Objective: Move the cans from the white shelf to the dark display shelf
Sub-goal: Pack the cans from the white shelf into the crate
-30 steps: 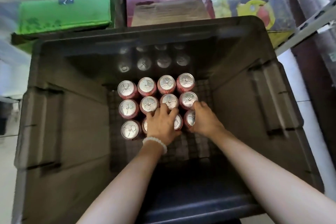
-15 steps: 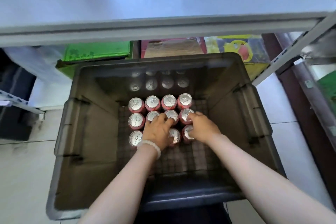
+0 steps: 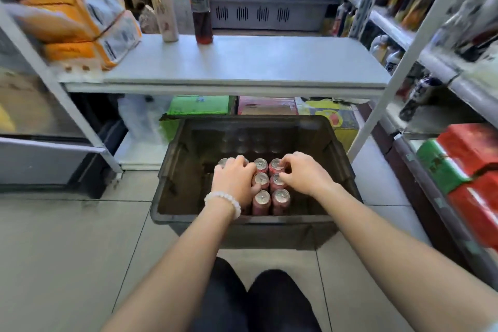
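Several red cans with silver tops (image 3: 261,198) stand in rows inside a dark plastic crate (image 3: 242,219) on the floor, below a white shelf board (image 3: 242,62). Both my hands reach down into the crate. My left hand (image 3: 234,180), with a white bead bracelet on its wrist, covers the left columns, its fingers curled over the can tops and its thumb against a middle can. My right hand (image 3: 304,172) curls its fingertips round the top of a can in the far right column. The cans under the left hand are hidden.
On the white shelf stand a pale bottle (image 3: 163,3), a dark bottle (image 3: 200,5) and orange packs (image 3: 80,21). A rack of bottles (image 3: 431,8) and red and green cartons (image 3: 471,164) line the right. Boxes (image 3: 199,108) sit behind the crate. My knees (image 3: 256,299) are below.
The view has pulled back and up, so the shelf top now shows. My left hand has shifted left over the outer columns, and my right hand has moved to the far cans.
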Available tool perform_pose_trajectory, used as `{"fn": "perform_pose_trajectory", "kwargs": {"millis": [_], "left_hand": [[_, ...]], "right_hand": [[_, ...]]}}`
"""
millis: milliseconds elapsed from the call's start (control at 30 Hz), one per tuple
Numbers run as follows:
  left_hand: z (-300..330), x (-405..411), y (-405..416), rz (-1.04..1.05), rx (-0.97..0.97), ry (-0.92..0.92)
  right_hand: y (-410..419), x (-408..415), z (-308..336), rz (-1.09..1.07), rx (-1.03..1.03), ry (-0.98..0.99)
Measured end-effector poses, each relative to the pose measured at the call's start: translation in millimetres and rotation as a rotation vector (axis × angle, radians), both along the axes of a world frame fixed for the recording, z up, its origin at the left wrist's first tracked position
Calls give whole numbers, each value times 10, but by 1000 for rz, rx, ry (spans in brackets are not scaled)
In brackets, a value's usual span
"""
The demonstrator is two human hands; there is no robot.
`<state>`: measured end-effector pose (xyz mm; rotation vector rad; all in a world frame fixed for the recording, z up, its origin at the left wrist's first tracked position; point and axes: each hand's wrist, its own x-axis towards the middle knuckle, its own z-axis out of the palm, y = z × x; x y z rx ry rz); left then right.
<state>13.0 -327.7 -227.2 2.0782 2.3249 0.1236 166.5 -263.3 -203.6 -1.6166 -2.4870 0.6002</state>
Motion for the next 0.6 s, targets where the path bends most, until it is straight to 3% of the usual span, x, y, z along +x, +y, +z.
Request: {"fn": "perform_pose_trajectory", "kwargs": {"millis": [267,600], "left_hand": [[629,-144,-537,79,-89,-32],[2318,-107,-786,77,-309,-46]], "right_hand": [[-334,-13,574,19,-107,-14],[-656,154,2120,-34,-297,-35]]}}
